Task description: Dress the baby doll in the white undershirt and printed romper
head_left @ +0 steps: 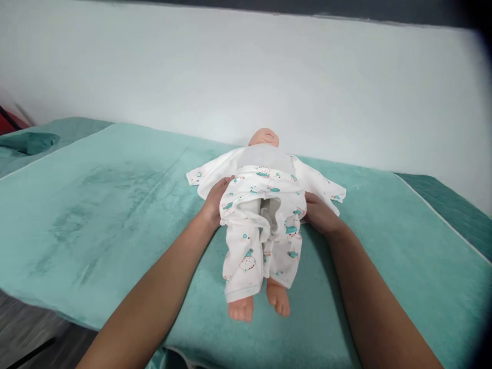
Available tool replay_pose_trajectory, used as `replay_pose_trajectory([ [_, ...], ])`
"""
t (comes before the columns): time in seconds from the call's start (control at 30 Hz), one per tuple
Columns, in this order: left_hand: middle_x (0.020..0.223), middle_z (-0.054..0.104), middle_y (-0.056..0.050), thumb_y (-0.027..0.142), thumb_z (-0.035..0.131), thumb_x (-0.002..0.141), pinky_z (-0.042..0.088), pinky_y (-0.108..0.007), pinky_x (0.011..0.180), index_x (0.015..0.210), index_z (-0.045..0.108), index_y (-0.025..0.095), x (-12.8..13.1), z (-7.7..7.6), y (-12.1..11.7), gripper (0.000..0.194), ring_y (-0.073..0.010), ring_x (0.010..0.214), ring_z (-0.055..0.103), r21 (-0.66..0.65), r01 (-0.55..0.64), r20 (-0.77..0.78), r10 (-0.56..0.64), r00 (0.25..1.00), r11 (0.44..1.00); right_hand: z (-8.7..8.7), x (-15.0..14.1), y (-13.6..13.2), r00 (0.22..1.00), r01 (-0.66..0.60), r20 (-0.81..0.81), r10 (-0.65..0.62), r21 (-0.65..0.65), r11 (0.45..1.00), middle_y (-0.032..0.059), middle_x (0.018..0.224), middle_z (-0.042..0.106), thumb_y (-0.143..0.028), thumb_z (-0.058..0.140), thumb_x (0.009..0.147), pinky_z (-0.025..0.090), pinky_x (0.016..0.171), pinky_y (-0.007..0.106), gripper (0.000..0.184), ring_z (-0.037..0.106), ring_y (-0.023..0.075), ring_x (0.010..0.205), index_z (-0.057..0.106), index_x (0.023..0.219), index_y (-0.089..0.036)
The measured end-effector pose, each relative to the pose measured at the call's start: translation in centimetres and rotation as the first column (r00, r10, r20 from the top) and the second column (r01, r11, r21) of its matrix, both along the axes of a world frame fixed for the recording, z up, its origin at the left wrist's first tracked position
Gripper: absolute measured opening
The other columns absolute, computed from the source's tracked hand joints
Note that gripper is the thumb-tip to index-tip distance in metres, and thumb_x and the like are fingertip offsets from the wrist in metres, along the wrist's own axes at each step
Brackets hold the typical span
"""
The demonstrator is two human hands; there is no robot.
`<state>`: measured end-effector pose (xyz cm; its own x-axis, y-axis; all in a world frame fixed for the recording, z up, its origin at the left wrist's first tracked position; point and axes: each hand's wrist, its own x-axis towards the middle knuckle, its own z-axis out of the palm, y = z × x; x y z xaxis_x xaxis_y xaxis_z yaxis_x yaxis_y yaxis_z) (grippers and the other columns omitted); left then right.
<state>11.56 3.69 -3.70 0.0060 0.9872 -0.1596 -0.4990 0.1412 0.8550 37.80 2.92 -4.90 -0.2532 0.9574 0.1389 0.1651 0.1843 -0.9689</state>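
A baby doll (264, 137) lies on its back on a teal blanket (115, 205), head away from me and bare feet (258, 303) toward me. It wears white printed trousers (257, 251) and lies on an open white printed top (319, 184). My left hand (215, 201) grips the trousers' waistband at the doll's left side as I see it. On the other side, my right hand (317, 213) holds the waistband, its fingers tucked under the cloth. Both hands are closed on the fabric.
The teal blanket covers a wide padded surface against a white wall (269, 77). A darker green cover (453, 210) shows at the right edge and a green fold (28, 142) at far left. The floor (23, 333) appears at bottom left.
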Motion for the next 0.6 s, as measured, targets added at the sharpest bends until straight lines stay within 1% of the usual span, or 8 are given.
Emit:
replay_pose_trajectory([
  [0.07,0.076,0.065,-0.003,0.022,0.069,0.085,0.046,-0.027,0.064,0.081,0.067,0.013,-0.1,0.0,-0.2,0.01,-0.0124,0.066,0.057,0.002,0.003,0.011,-0.003,1.0,1.0,0.1,0.5,0.1,0.992,-0.101,0.071,0.101,0.003,0.995,0.0027,0.115,0.074,-0.039,0.077,0.074,0.053,0.093,0.045,0.04,0.062,0.0328,0.117,0.074,0.112,-0.028],
  [0.13,0.079,0.067,-0.003,0.024,0.073,0.082,0.047,-0.027,0.067,0.083,0.067,0.013,-0.1,0.0,-0.5,0.013,-0.0135,0.069,0.059,0.015,0.012,0.021,-0.012,1.0,1.0,0.2,0.9,0.2,0.977,-0.172,0.131,0.17,0.005,0.985,0.0022,0.127,0.07,-0.035,0.081,0.071,0.052,0.098,0.046,0.051,0.057,0.0343,0.127,0.071,0.121,-0.03],
  [0.2,0.082,0.068,-0.004,0.028,0.076,0.08,0.049,-0.028,0.07,0.086,0.068,0.013,-0.2,0.1,-0.6,0.018,-0.0148,0.073,0.061,0.034,0.026,0.027,-0.027,0.999,0.999,0.2,1.1,0.2,0.966,-0.205,0.159,0.202,0.001,0.979,0.0023,0.127,0.07,-0.033,0.082,0.069,0.053,0.098,0.047,0.055,0.057,0.0348,0.127,0.07,0.123,-0.03],
  [0.33,0.077,0.066,-0.003,0.032,0.075,0.081,0.05,-0.029,0.071,0.085,0.068,0.014,-0.2,0.2,-0.6,0.02,-0.0146,0.071,0.061,0.027,0.026,0.038,-0.027,0.999,0.999,0.6,1.0,0.1,0.957,-0.23,0.171,0.234,-0.046,0.972,0.002,0.111,0.076,-0.03,0.077,0.073,0.054,0.097,0.048,0.042,0.065,0.0328,0.115,0.073,0.115,-0.03],
  [0.4,0.073,0.065,-0.002,0.032,0.073,0.083,0.05,-0.029,0.069,0.085,0.068,0.014,-0.1,0.3,-0.6,0.02,-0.0138,0.067,0.059,0.007,0.025,0.026,-0.025,0.999,1.0,1.0,0.5,0.0,0.959,-0.22,0.176,0.221,-0.025,0.975,0.0018,0.111,0.076,-0.028,0.075,0.072,0.053,0.099,0.047,0.041,0.065,0.0319,0.114,0.074,0.113,-0.03],
  [0.5,0.068,0.061,0.0,0.033,0.073,0.082,0.048,-0.029,0.067,0.085,0.068,0.013,0.0,0.7,-0.7,0.021,-0.0129,0.063,0.056,0.011,0.032,0.005,-0.032,0.999,0.999,1.5,-0.3,0.0,0.976,-0.152,0.159,0.146,0.031,0.988,0.0018,0.114,0.075,-0.024,0.072,0.07,0.05,0.103,0.046,0.038,0.065,0.0308,0.114,0.075,0.108,-0.029],
  [0.53,0.067,0.06,0.001,0.034,0.074,0.081,0.048,-0.029,0.067,0.085,0.068,0.013,0.1,0.8,-0.8,0.022,-0.0128,0.062,0.055,0.019,0.035,0.001,-0.035,0.999,0.999,1.5,-0.6,0.0,0.982,-0.117,0.151,0.111,0.028,0.993,0.002,0.111,0.076,-0.024,0.07,0.071,0.05,0.102,0.045,0.034,0.065,0.0302,0.112,0.076,0.104,-0.028],
  [0.6,0.065,0.058,0.001,0.035,0.077,0.078,0.047,-0.028,0.066,0.084,0.067,0.013,0.1,0.9,-0.9,0.025,-0.0128,0.061,0.055,0.037,0.037,-0.007,-0.036,0.999,0.999,1.3,-1.0,0.1,0.99,-0.041,0.135,0.043,-0.014,0.999,0.0026,0.1,0.078,-0.026,0.067,0.072,0.052,0.096,0.044,0.026,0.068,0.0292,0.102,0.077,0.095,-0.025],
])
